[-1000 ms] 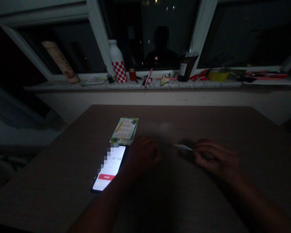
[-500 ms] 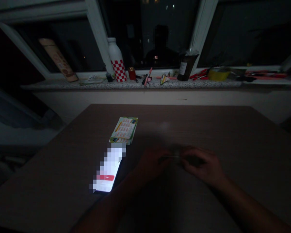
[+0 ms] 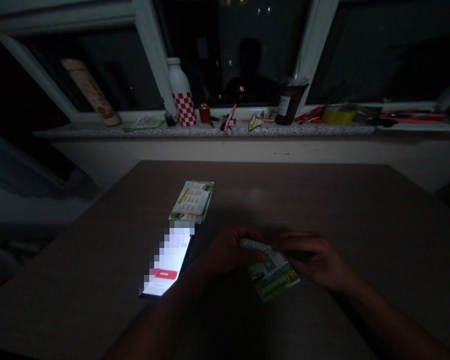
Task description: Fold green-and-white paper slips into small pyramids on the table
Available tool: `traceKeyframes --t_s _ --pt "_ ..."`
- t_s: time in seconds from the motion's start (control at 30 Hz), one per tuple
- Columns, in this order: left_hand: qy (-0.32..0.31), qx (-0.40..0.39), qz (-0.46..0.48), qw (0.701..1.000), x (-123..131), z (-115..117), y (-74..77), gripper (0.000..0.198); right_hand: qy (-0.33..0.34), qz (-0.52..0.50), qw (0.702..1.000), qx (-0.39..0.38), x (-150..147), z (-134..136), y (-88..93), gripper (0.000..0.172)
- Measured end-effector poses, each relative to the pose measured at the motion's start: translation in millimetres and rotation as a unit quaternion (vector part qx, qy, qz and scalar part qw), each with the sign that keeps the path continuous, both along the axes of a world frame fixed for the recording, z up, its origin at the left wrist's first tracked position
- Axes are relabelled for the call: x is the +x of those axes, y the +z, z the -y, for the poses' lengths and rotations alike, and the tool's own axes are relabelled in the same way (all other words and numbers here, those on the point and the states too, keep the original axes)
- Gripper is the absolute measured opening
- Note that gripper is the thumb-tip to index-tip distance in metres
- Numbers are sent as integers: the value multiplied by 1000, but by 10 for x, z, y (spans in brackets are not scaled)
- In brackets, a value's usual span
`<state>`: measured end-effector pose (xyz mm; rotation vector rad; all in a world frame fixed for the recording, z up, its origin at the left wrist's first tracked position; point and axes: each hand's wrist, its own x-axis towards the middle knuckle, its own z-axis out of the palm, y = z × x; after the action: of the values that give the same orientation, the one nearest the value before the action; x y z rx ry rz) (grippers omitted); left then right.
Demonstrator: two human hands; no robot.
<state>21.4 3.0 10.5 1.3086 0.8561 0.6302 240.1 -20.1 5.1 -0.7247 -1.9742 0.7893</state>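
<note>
A green and white printed card [image 3: 273, 278] with a QR code is held over the table, its printed face towards me and its green end pointing down. My left hand [image 3: 235, 250] pinches it at the upper left, thumb on the printed face. At the upper right edge, my right hand [image 3: 315, 257] has its fingers closed on the card. To the left lies a small stack of similar cards [image 3: 193, 197], with grids of print on the top one. Nearer me is a phone [image 3: 167, 272] with its screen lit, partly pixelated.
The brown table [image 3: 303, 190] reaches to a wall below a window. On the stone sill [image 3: 202, 132] stand a checkered white bottle [image 3: 183, 100], a tan tumbler [image 3: 92, 92], a small red jar [image 3: 204, 114], a dark cup [image 3: 287, 105] and several pens. The room is dim.
The card, seen edge-on and blurred between both hands before, now hangs with its printed face turned to me. Both hands stay in nearly the same place. The phone screen shows different content.
</note>
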Motion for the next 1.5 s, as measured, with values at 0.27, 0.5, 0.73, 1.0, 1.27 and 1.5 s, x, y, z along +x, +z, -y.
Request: traceKeyframes --t_s 0.27,0.5,0.73,1.0,1.27,1.5 --pt "34 -37 17 999 22 -4 -17 38 7 -3 1000 11 -18 24 16 10" --pt "85 -15 84 993 33 26 -33 52 -44 -37 998 3 35 3 34 9" --pt "86 271 -18 959 -6 162 5 23 -94 -73 993 1 40 18 75 1" --pt "138 273 -83 949 120 207 -29 22 -176 -102 979 -23 -81 76 2 8" --pt "240 108 3 965 226 229 -138 23 -227 -165 957 -74 -226 116 29 11" --pt "269 70 52 959 270 220 -131 29 -236 -179 950 -102 -233 109 -30 11"
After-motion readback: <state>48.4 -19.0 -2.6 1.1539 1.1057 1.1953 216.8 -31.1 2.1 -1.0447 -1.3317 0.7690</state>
